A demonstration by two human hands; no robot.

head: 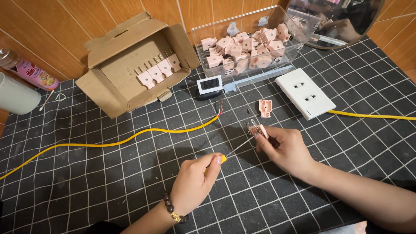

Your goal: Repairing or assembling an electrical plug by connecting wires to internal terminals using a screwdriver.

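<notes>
- Left hand [193, 182]: closed around a screwdriver [229, 152] with a yellow handle; only the handle tip shows past the fingers. Bead bracelet [173, 212] on the wrist.
- Screwdriver shaft runs up and right; its tip meets the pink plug [258, 130].
- Right hand [286, 149]: fingers pinched on the pink plug, holding it just above the mat [108, 182], centre right. Metal prongs stick out on the plug's far-left side.
- A second pink plug part [265, 108] lies on the mat just beyond the held one, not touching it.
- Yellow cable [130, 139] crosses the mat from near left to centre; its bared end [221, 107] lies left of the loose part.
- White socket plate [304, 92] far right, with another yellow cable [372, 115] leading off right.
- Clear bin [247, 43] of pink plugs at the far edge, centre right.
- Open cardboard box [134, 60] far left, with a row of pink plugs inside.
- Small digital display [209, 85] between box and bin.
- Bottle [28, 69] and white cup [17, 95] at far left edge.
- Round mirror [333, 21] at far right corner.
</notes>
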